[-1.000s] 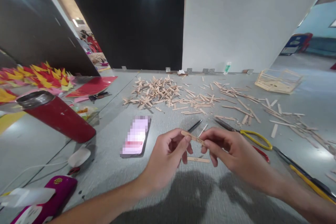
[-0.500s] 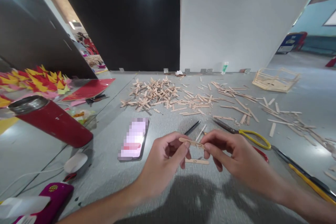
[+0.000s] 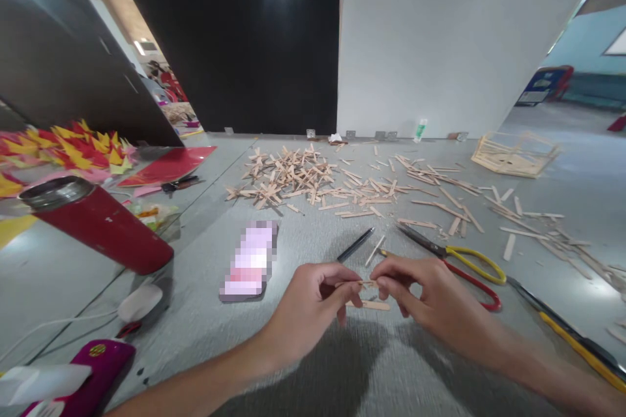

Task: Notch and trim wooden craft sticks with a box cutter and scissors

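Note:
Between my two hands is a small wooden craft stick [image 3: 368, 283], seen nearly edge-on. My left hand [image 3: 317, 293] pinches its left end between thumb and fingers. At the other end, my right hand [image 3: 415, 283] has thumb and fingertips closed on the stick. A second craft stick [image 3: 375, 305] lies on the table just below, its left part behind my left fingers. Beyond the hands rest a black pen [image 3: 356, 244] and a thin pale stick [image 3: 375, 251]. Scissors [image 3: 447, 251] with yellow and red handles lie beside my right hand.
A phone [image 3: 249, 260] lies left of my hands, with a red tumbler [image 3: 105, 225] farther left. Heaped craft sticks [image 3: 288, 172] spread across the back. A yellow-handled tool [image 3: 567, 332] is at the right, and a wooden stick frame [image 3: 516, 155] stands behind. Boards [image 3: 415, 39] wall the far side.
Both hands have lowered slightly, and the held craft stick has turned from showing its flat face to nearly edge-on. More of the scissors' red handle shows now.

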Tool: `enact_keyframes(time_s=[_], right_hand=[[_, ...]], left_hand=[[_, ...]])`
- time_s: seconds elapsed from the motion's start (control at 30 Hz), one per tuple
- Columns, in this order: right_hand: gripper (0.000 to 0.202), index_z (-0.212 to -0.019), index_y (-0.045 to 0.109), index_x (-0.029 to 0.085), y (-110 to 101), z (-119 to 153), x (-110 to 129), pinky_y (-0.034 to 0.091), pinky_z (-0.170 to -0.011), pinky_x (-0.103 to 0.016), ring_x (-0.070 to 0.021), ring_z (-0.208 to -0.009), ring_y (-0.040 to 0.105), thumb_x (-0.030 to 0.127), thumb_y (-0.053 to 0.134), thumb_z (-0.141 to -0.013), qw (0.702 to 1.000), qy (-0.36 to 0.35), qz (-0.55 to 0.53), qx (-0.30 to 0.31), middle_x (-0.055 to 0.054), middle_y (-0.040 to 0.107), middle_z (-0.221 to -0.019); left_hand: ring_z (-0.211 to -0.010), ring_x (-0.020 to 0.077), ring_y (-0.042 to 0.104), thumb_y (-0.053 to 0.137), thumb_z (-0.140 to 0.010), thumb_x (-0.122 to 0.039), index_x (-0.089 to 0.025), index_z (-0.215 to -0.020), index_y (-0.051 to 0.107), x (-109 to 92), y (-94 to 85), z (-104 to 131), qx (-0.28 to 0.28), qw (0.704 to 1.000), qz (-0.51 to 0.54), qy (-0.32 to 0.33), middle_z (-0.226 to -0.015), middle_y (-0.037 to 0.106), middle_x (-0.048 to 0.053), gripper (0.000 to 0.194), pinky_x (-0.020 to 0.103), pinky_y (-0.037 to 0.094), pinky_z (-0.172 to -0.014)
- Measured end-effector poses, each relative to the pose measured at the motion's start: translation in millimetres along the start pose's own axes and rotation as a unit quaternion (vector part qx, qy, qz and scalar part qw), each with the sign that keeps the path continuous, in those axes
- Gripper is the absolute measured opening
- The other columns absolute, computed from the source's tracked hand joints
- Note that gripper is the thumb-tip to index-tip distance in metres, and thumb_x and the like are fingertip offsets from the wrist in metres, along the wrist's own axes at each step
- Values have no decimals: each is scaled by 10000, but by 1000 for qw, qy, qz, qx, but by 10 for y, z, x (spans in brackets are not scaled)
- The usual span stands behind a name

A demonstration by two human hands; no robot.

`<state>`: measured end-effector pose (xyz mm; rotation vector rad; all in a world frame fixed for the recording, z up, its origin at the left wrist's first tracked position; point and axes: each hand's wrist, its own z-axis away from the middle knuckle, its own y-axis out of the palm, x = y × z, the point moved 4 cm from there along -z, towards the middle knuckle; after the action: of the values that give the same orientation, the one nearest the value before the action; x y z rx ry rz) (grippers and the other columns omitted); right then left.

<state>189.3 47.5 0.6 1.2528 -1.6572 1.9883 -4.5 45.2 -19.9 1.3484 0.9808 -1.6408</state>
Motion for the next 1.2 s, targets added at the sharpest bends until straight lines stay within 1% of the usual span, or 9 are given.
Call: enact_keyframes(time_s=[0.13, 0.53, 0.63, 0.7, 0.77, 0.93, 1.0, 1.07, 1.2], right_hand=[[219, -922, 761, 259, -36, -27, -19, 440, -627, -256, -106, -612, 588, 276, 596, -1066, 999, 26, -9, 20, 68, 706, -768], [231, -940, 756, 275, 29, -39, -50, 435, -638, -265, -127, -605, 588, 280, 568, -1073, 998, 0, 49, 45, 63, 696, -722], [229, -1177, 746, 285, -11, -60, -119, 469, -645, -274, -156, -633, 632, 346, 543, -1089, 996, -11, 84, 4, 38, 743, -776], [323, -1359, 676, 242, -103, -132, -180, 492, -654, -289, -182, -651, 664, 355, 536, -1091, 988, -29, 144, -46, 18, 748, -764], [340, -1374, 665, 187, -214, -279, -248, 522, -690, -310, -203, -691, 697, 334, 535, -1096, 975, -45, 206, -76, -2, 745, -753], [193, -1050, 759, 179, -368, -965, -482, 583, -864, -366, -203, -864, 745, 207, 575, -1100, 962, -64, 259, -51, -42, 792, -931], [134, -1121, 746, 170, -333, -1283, -592, 614, -937, -442, -227, -1012, 754, 280, 684, -1075, 958, -72, 278, -26, -57, 783, -1122], [273, -1265, 718, 180, -265, -1567, -690, 633, -942, -478, -256, -1087, 744, 357, 725, -1057, 952, -70, 297, -10, -90, 742, -1279], [345, -1359, 684, 201, -75, -1945, -751, 630, -967, -500, -278, -1153, 724, 364, 722, -1058, 944, -74, 320, 22, -109, 699, -1387]], left_hand=[[-584, 122, 590, 667, -990, -385, -120, -968, 774, 49, 5, -4, 17, 1000, -16, -6, -830, 766, 62, 286, 242, 446, -575], [-582, 122, 618, 576, -1039, -389, -135, -920, 753, 76, -9, -1, 0, 998, -70, 0, -796, 771, 51, 332, 232, 472, -594], [-595, 130, 647, 546, -1055, -383, -146, -925, 745, 76, -45, -6, -18, 994, -107, 17, -803, 786, 49, 335, 226, 493, -597], [-592, 133, 655, 525, -1063, -370, -157, -940, 742, 62, -78, -12, -30, 990, -134, 28, -784, 786, 38, 328, 222, 493, -586], [-598, 138, 658, 503, -1072, -362, -170, -956, 744, 43, -120, -23, -46, 983, -170, 45, -765, 777, 25, 330, 220, 485, -581], [-621, 173, 650, 493, -1088, -343, -187, -1022, 757, 84, -229, -78, -92, 946, -301, 84, -774, 762, 30, 313, 268, 467, -629], [-704, 215, 694, 491, -1085, -271, -183, -1038, 763, 138, -263, -108, -107, 921, -363, 86, -837, 781, 67, 289, 311, 484, -705], [-812, 260, 736, 481, -1080, -201, -181, -1034, 770, 191, -289, -138, -116, 898, -418, 79, -913, 798, 103, 293, 350, 501, -775], [-925, 307, 765, 464, -1074, -127, -181, -1089, 780, 258, -315, -182, -114, 863, -489, 59, -1014, 811, 135, 322, 387, 533, -816]])
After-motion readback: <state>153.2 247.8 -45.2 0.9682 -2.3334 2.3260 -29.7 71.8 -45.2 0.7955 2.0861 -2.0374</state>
